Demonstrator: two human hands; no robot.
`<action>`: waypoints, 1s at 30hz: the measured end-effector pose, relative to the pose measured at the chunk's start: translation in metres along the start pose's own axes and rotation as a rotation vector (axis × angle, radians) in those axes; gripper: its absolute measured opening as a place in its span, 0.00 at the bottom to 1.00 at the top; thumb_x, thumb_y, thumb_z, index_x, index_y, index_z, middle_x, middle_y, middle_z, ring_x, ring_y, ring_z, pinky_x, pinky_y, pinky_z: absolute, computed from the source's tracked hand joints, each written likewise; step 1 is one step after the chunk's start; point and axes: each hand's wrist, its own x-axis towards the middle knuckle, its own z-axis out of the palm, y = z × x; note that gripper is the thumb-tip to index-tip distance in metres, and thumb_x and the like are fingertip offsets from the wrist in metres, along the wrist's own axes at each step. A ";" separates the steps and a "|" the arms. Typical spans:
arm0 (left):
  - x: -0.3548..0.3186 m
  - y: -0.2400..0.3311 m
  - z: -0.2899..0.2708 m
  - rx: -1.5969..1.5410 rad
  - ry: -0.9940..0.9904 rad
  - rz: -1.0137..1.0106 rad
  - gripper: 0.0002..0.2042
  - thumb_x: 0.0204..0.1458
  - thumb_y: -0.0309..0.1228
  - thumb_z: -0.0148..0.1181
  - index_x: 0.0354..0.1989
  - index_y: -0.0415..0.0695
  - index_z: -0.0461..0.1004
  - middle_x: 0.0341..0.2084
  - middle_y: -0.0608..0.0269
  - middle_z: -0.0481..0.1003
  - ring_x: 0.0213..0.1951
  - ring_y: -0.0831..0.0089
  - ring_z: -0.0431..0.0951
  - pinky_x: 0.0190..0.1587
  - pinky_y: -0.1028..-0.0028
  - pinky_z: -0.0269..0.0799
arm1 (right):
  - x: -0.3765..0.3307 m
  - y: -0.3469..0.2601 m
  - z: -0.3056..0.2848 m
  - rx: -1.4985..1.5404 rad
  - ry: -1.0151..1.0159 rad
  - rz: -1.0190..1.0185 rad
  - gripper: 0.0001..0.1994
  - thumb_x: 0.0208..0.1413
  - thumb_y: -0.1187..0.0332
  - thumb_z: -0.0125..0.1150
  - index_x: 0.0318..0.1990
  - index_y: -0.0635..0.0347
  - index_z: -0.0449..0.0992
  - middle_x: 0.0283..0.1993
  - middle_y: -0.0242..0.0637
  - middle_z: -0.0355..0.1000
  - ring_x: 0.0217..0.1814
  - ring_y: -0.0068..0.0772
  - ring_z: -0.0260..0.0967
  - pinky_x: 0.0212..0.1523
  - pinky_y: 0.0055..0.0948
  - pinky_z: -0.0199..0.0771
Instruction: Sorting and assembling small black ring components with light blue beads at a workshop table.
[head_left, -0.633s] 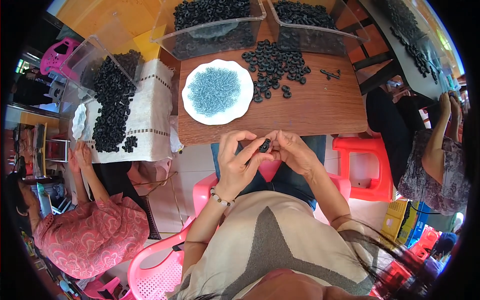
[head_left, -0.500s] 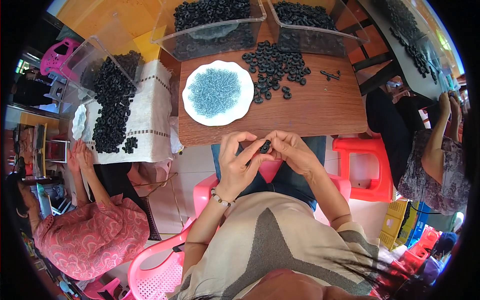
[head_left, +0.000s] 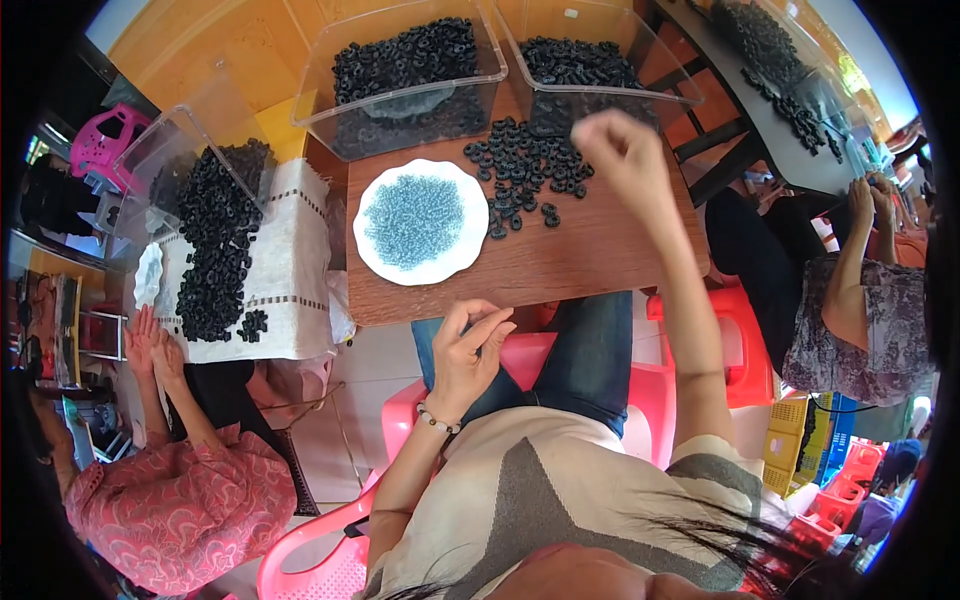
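My lap point(head_left: 595, 345) lies below the plate point(head_left: 477, 225), so a part dropped short would probably land there or skip to the floor point(head_left: 385, 358). My left hand point(head_left: 472, 345) hangs over it, just below the plate, fingers bent in toward the thumb, tips close together; I see nothing between them but cannot tell whether something small is hidden. If it is, a slack pinch could lose it.

The plate sits near the edge of the table point(head_left: 570, 270); a forearm catching its wavy rim could tip it and scatter the beads point(head_left: 412, 222), which would likely roll. My right hand point(head_left: 620, 150) is up and to the right of the plate, curled and blurred; I cannot tell whether it pinches anything. Black parts point(head_left: 525, 165) lie loose between it and the plate, so a careless sweep might knock some into the beads. Beyond the plate stand two bins point(head_left: 325, 138); my knuckles could bump the right-hand one.
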 end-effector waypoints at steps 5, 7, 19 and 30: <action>-0.003 0.001 0.010 -0.034 -0.024 -0.037 0.07 0.55 0.25 0.70 0.42 0.39 0.85 0.37 0.58 0.77 0.34 0.65 0.80 0.36 0.70 0.76 | 0.074 0.013 -0.032 -0.434 0.258 -0.132 0.18 0.64 0.62 0.66 0.58 0.58 0.81 0.42 0.40 0.83 0.42 0.25 0.78 0.45 0.27 0.76; -0.004 0.000 0.011 -0.043 -0.014 -0.061 0.06 0.56 0.24 0.69 0.41 0.39 0.85 0.37 0.58 0.77 0.34 0.66 0.80 0.35 0.71 0.76 | 0.060 0.014 -0.027 -0.332 0.253 -0.139 0.16 0.61 0.59 0.67 0.52 0.57 0.83 0.35 0.42 0.82 0.36 0.33 0.79 0.40 0.32 0.77; -0.005 -0.006 0.015 -0.049 -0.069 -0.088 0.04 0.56 0.22 0.68 0.38 0.37 0.85 0.35 0.59 0.78 0.29 0.70 0.79 0.31 0.72 0.74 | -0.050 0.083 0.002 -0.579 -0.081 0.195 0.15 0.55 0.60 0.73 0.43 0.60 0.83 0.33 0.41 0.81 0.46 0.48 0.75 0.45 0.46 0.76; -0.004 -0.012 0.013 -0.110 -0.074 -0.155 0.07 0.60 0.27 0.67 0.43 0.37 0.85 0.37 0.57 0.79 0.34 0.70 0.82 0.38 0.75 0.75 | -0.064 0.073 0.012 -0.173 -0.113 0.265 0.16 0.54 0.64 0.76 0.48 0.60 0.83 0.38 0.39 0.80 0.47 0.36 0.77 0.47 0.34 0.77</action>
